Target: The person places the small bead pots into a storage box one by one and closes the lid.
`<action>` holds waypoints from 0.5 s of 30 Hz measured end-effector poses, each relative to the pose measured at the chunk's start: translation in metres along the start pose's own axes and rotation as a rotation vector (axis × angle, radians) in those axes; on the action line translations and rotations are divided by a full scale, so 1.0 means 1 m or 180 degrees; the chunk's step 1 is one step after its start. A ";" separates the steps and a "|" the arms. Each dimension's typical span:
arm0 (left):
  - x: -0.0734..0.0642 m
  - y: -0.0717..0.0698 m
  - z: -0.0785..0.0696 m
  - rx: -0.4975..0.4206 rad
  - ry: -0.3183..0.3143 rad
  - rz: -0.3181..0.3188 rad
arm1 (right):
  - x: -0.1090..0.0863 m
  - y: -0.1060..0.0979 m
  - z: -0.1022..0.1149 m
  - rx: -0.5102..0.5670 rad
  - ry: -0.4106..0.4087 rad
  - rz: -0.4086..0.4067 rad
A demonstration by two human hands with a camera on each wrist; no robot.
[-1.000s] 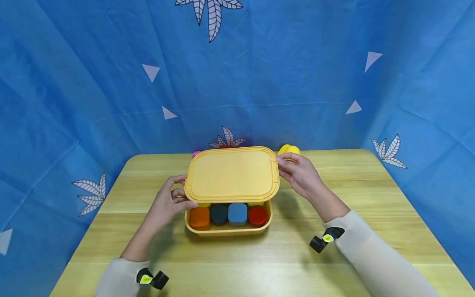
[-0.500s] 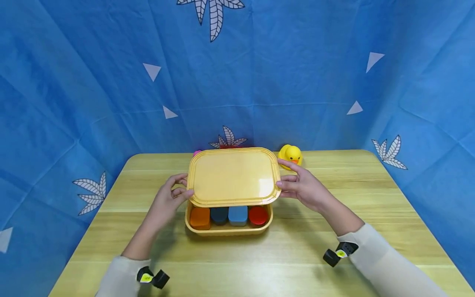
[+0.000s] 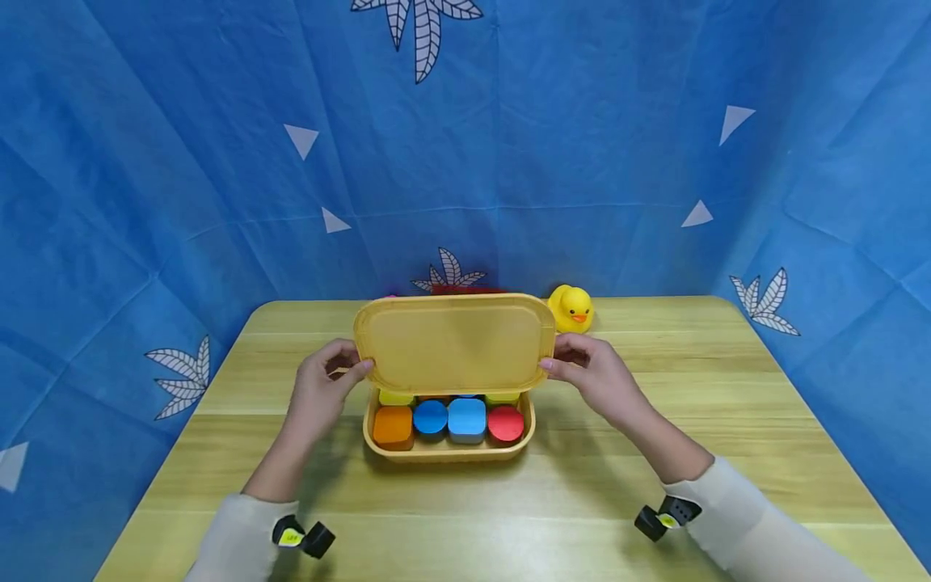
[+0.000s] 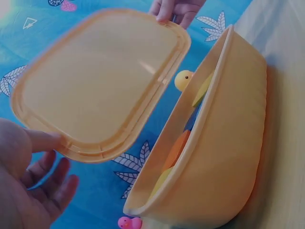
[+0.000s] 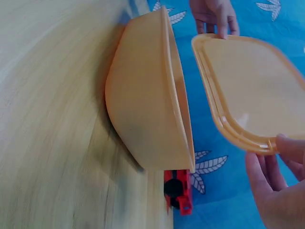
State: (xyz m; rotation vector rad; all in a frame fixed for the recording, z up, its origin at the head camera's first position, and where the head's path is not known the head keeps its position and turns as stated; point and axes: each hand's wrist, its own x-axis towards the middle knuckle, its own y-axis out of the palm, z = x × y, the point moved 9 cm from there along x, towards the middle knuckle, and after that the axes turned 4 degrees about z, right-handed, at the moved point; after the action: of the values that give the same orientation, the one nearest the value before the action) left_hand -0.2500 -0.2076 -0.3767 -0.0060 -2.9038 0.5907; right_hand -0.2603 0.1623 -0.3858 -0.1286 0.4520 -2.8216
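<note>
Both hands hold a pale orange plastic lid (image 3: 454,343) by its short ends, tilted above and behind the front of an open box of the same colour (image 3: 447,456). My left hand (image 3: 320,386) pinches the left end, thumb on the near face; my right hand (image 3: 600,378) pinches the right end in the same way. In both wrist views a gap shows between the lid and the box rim (image 4: 202,112). Inside the box, the front row has an orange block (image 3: 393,428), a blue round one (image 3: 431,419), a light blue one (image 3: 466,421) and a red round one (image 3: 505,425). The lid partly hides the blocks behind.
A yellow rubber duck (image 3: 571,309) sits at the table's back, right of the lid. Behind the box are a red toy with a black wheel-like part (image 5: 177,191) and a small pink toy (image 4: 129,223). A blue patterned cloth (image 3: 509,145) hangs behind the wooden table (image 3: 465,525).
My right hand has moved from the lid's upper right corner down to its right edge. The lid has changed its tilt, and more of the blocks shows below it. The box has stayed put.
</note>
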 end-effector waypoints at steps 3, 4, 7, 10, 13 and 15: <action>-0.001 -0.004 -0.003 0.0068 0.0076 -0.0095 | -0.004 -0.007 0.004 -0.0418 -0.0110 -0.0279; -0.001 -0.004 -0.004 0.0065 0.0086 -0.0095 | -0.005 -0.008 0.005 -0.0478 -0.0133 -0.0338; -0.002 -0.004 -0.005 0.0046 0.0094 0.0025 | -0.007 -0.011 0.007 -0.0484 -0.0176 -0.0405; -0.003 -0.001 -0.005 -0.0089 0.0148 0.0221 | -0.009 -0.010 0.006 -0.0300 -0.0191 -0.0308; -0.005 0.002 -0.004 -0.0294 0.0174 0.0425 | -0.009 -0.006 0.003 -0.0061 -0.0153 -0.0148; -0.007 0.002 0.000 -0.0395 0.0120 0.0497 | -0.010 -0.002 0.001 0.0147 -0.0134 -0.0029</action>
State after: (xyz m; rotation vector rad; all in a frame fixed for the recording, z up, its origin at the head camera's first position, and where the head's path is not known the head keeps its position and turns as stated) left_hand -0.2435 -0.2057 -0.3787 -0.2593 -2.9162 0.4275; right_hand -0.2509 0.1665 -0.3845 -0.1808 0.3773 -2.8302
